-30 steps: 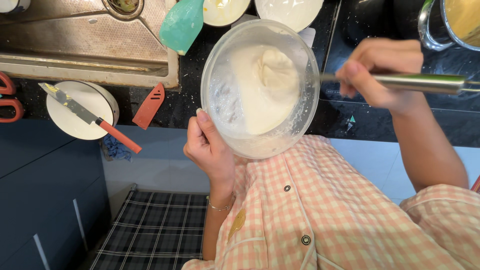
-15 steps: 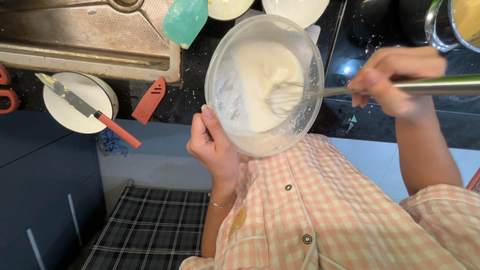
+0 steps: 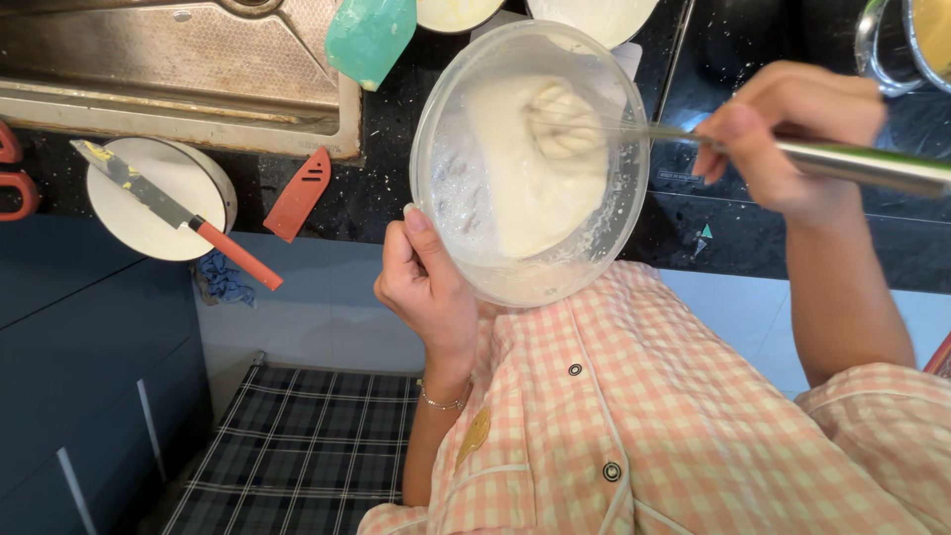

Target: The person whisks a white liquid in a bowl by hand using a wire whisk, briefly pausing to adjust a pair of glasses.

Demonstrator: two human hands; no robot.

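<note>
My left hand (image 3: 428, 287) grips the near rim of a clear glass bowl (image 3: 451, 188), tilted and held against my chest over the counter's edge. White batter (image 3: 515, 188) fills the bowl. My right hand (image 3: 788, 139) is closed around the steel handle of a whisk (image 3: 852, 163), whose wire head (image 3: 563, 121) is coated in batter and sits in the upper part of the bowl.
A steel sink (image 3: 168, 69) lies at the upper left with a teal sponge-like object (image 3: 369, 35) on its corner. A white plate (image 3: 163, 203) holds a red-handled knife (image 3: 173, 213). A red knife sheath (image 3: 297, 193) lies beside it. Pots (image 3: 906, 40) stand at the upper right.
The whisk head has shifted around inside the bowl, from the centre to the upper part, and my right hand has moved with it. The bowl stays held by my left hand.
</note>
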